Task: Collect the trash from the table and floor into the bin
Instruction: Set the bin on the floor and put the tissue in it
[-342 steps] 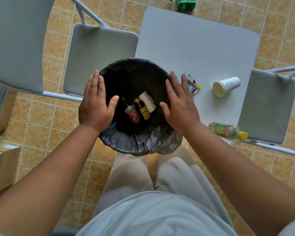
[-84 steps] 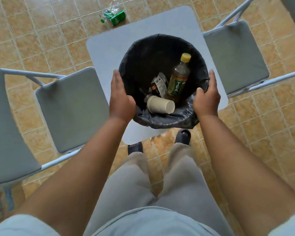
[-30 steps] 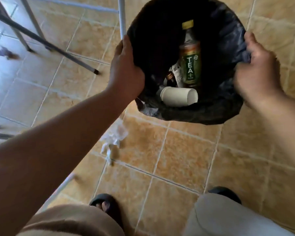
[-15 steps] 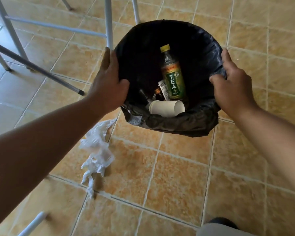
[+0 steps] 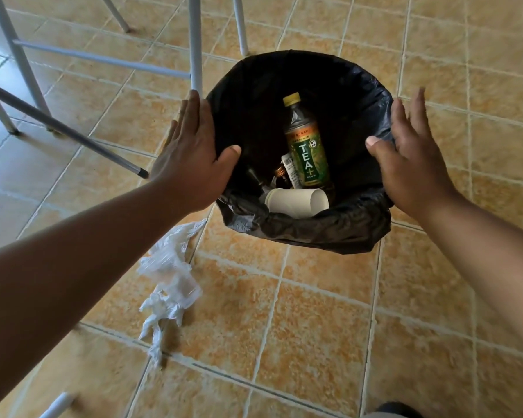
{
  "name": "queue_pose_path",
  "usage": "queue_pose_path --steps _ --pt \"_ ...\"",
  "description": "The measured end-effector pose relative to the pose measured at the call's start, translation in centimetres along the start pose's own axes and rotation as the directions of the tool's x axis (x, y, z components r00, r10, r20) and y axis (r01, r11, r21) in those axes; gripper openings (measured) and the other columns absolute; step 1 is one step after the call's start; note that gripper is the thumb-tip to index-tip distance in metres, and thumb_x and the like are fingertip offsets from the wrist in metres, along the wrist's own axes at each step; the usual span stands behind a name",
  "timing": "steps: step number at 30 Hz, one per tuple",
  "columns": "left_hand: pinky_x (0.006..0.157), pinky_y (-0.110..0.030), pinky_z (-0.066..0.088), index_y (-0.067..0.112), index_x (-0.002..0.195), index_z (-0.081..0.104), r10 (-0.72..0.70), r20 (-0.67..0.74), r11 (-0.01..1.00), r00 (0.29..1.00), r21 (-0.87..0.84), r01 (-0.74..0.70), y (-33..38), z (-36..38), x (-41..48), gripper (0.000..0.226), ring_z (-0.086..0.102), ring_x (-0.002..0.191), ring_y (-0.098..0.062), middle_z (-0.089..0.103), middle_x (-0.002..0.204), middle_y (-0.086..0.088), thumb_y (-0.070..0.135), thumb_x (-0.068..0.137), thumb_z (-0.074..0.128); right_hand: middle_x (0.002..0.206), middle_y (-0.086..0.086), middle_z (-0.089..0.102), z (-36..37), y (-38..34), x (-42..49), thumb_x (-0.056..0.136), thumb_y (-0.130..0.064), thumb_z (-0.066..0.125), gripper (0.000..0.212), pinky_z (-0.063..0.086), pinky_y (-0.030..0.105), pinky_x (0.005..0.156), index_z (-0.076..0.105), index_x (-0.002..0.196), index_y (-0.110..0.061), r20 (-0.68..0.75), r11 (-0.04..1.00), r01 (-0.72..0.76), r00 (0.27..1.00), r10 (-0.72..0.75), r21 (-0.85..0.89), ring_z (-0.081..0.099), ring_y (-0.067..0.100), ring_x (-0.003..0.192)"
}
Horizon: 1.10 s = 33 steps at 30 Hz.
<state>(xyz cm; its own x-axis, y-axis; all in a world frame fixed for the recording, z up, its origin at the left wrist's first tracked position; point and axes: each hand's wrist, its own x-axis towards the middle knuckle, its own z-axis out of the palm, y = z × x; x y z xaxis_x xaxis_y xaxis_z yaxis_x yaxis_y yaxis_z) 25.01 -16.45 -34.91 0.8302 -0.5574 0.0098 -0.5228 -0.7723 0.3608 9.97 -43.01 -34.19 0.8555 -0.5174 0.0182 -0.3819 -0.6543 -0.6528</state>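
Observation:
The bin (image 5: 329, 230), lined with a black bag, stands on the tiled floor. Inside lie a green tea bottle (image 5: 307, 149), a white paper cup (image 5: 296, 202) and small bottles and a wrapper (image 5: 290, 173). My left hand (image 5: 191, 155) hovers at the bin's left rim with straight fingers, holding nothing. My right hand (image 5: 411, 161) is at the right rim, fingers spread, also holding nothing. A crumpled clear plastic bag (image 5: 169, 279) lies on the floor to the left of the bin, just below my left forearm.
White metal chair and table legs (image 5: 195, 43) rise behind the bin and to its left, with a dark-tipped slanted leg (image 5: 73, 137) ending near my left wrist. Another white leg (image 5: 58, 405) shows at the bottom left. My shoe (image 5: 399, 410) is at the bottom edge.
The bin went from the table down to the floor. Both hands, which gripped its rim half a second ago, have let go and opened beside it.

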Motion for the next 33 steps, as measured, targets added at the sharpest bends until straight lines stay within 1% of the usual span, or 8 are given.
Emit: queue_pose_path --steps 3,8,21,23,25,28,30,33 --pt "0.120 -0.033 0.000 0.012 0.158 -0.006 0.012 0.000 1.000 1.000 0.023 -0.012 0.1 -0.1 0.1 0.083 -0.006 0.154 -0.024 -0.012 0.166 -0.011 0.054 0.095 0.030 0.166 -0.013 -0.013 -0.3 0.3 0.3 0.103 -0.041 0.039 0.068 0.008 0.025 0.114 0.010 0.159 -0.017 0.036 0.991 0.073 0.997 -0.070 -0.110 -0.010 0.008 0.152" --pt "0.120 -0.035 0.002 0.013 0.158 -0.005 0.005 0.003 1.000 1.000 -0.007 -0.005 0.0 0.1 0.0 0.084 -0.004 0.154 -0.025 -0.011 0.167 -0.010 0.056 0.094 0.028 0.167 -0.007 -0.004 -0.3 0.6 0.4 0.104 -0.040 0.037 0.066 0.001 0.022 0.114 0.009 0.159 -0.016 0.065 0.981 0.125 0.991 -0.117 -0.146 -0.009 0.008 0.152" --pt "0.121 -0.044 0.018 0.015 0.158 0.000 -0.005 -0.025 0.999 1.000 -0.046 0.003 -0.2 0.5 0.0 0.082 0.004 0.154 -0.024 -0.002 0.168 -0.008 0.060 0.097 0.029 0.168 -0.007 -0.003 -0.5 0.7 0.5 0.104 -0.043 0.039 0.067 0.005 0.019 0.110 0.011 0.159 -0.016 0.067 0.968 0.135 0.990 -0.124 -0.212 -0.001 0.007 0.152" --pt "0.117 -0.046 0.025 0.018 0.159 0.006 0.002 -0.057 0.996 0.998 -0.088 -0.007 -0.4 0.5 -0.1 0.083 0.012 0.154 -0.026 0.008 0.168 -0.006 0.067 0.094 0.023 0.168 -0.007 -0.003 -0.5 0.8 0.5 0.104 -0.044 0.039 0.068 0.007 0.021 0.111 0.011 0.159 -0.016 0.065 0.967 0.138 0.990 -0.126 -0.215 0.001 0.008 0.152" --pt "0.111 -0.038 0.030 0.018 0.158 0.018 0.022 -0.153 0.976 0.988 -0.213 -0.054 -1.1 0.8 -0.4 0.080 0.027 0.149 -0.022 0.026 0.163 -0.005 0.067 0.095 0.020 0.168 -0.006 -0.003 -0.6 0.9 0.6 0.103 -0.044 0.039 0.069 0.008 0.022 0.112 0.012 0.159 -0.015 0.062 0.966 0.138 0.990 -0.127 -0.217 0.002 0.010 0.153" --pt "0.100 -0.027 0.033 0.015 0.149 0.040 -0.098 -0.256 0.925 0.962 -0.380 -0.007 -3.6 1.8 -0.6 0.074 0.043 0.132 -0.013 0.048 0.148 -0.007 0.062 0.096 0.018 0.168 -0.003 0.000 -0.5 1.0 0.8 0.101 -0.047 0.039 0.071 0.008 0.023 0.113 0.013 0.159 -0.014 0.051 0.966 0.136 0.991 -0.127 -0.221 0.004 0.013 0.153" --pt "0.090 -0.029 0.036 0.014 0.137 0.053 -0.166 -0.186 0.947 0.968 -0.303 0.104 -6.3 3.1 -0.7 0.069 0.054 0.120 -0.020 0.059 0.134 -0.010 0.060 0.096 0.023 0.168 -0.002 0.001 -0.4 1.1 0.8 0.099 -0.048 0.038 0.073 0.007 0.022 0.112 0.015 0.158 -0.013 0.041 0.964 0.137 0.991 -0.131 -0.229 0.005 0.014 0.153" --pt "0.081 -0.032 0.041 0.011 0.125 0.060 -0.284 0.153 0.959 0.947 0.024 0.284 -10.7 5.2 -1.9 0.048 0.061 0.110 -0.028 0.065 0.124 -0.014 0.049 0.098 0.048 0.168 0.000 0.003 -0.2 1.2 0.8 0.100 -0.046 0.039 0.072 0.007 0.021 0.111 0.016 0.158 -0.012 0.034 0.963 0.143 0.990 -0.139 -0.228 0.006 0.015 0.153"
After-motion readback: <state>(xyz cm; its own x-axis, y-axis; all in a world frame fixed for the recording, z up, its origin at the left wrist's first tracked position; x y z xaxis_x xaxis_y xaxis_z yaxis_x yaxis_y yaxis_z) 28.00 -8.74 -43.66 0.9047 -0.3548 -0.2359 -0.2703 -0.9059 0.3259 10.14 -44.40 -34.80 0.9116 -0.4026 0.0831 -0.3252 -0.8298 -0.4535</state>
